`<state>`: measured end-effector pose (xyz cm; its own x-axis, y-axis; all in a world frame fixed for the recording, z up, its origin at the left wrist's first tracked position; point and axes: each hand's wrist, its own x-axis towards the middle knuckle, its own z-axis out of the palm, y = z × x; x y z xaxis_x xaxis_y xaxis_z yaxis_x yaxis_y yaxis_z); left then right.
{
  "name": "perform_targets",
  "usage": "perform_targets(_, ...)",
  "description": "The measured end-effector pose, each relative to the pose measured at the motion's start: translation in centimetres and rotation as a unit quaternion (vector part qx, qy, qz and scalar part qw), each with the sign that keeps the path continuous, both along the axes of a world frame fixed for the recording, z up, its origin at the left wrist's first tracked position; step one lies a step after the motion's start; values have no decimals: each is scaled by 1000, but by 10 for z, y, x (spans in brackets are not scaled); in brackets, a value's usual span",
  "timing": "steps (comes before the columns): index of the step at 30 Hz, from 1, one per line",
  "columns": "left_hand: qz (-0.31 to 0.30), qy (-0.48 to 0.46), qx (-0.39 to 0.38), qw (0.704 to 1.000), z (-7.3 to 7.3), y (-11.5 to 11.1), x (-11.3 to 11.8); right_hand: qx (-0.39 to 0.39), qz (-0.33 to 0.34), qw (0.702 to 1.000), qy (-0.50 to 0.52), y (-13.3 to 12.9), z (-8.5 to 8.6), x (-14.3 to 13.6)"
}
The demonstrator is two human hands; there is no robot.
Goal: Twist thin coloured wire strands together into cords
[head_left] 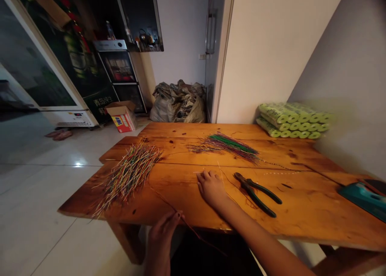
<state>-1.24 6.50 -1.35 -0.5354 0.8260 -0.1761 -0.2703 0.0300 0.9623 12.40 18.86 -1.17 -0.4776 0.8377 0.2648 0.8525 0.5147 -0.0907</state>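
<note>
Between the thumb and finger of my left hand (pixel 164 230), at the table's front edge, is a thin reddish wire (pixel 191 229). One end runs up over the wood, the other hangs toward my lap. My right hand (pixel 211 191) rests palm down on the tabletop, its fingers slightly bent and apart. A short pale strand (pixel 196 172) lies by its fingertips. To its right are cutting pliers (pixel 255 192) with dark green handles, jaws pointing away from me. A loose heap of multicoloured wires (pixel 129 175) covers the left side. Farther back lies a neater bundle of wires (pixel 232 145), green in the middle.
Yellow-green rolls (pixel 295 119) are stacked at the back right of the wooden table (pixel 181 183). A teal tool (pixel 363 199) sits at the right edge. Beyond the table are a cardboard box (pixel 125 119) and stuffed sacks (pixel 181 103) on the floor.
</note>
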Motion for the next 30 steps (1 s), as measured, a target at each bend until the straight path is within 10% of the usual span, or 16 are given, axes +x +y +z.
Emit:
perform_targets(17, -4, -22, -20, 1000, -17, 18, 9, -49, 152, 975, 153, -100, -13, 61)
perform_targets(30, -27, -27, 3, 999, 13, 11, 26, -53, 186, 961, 197, -106, -27, 73)
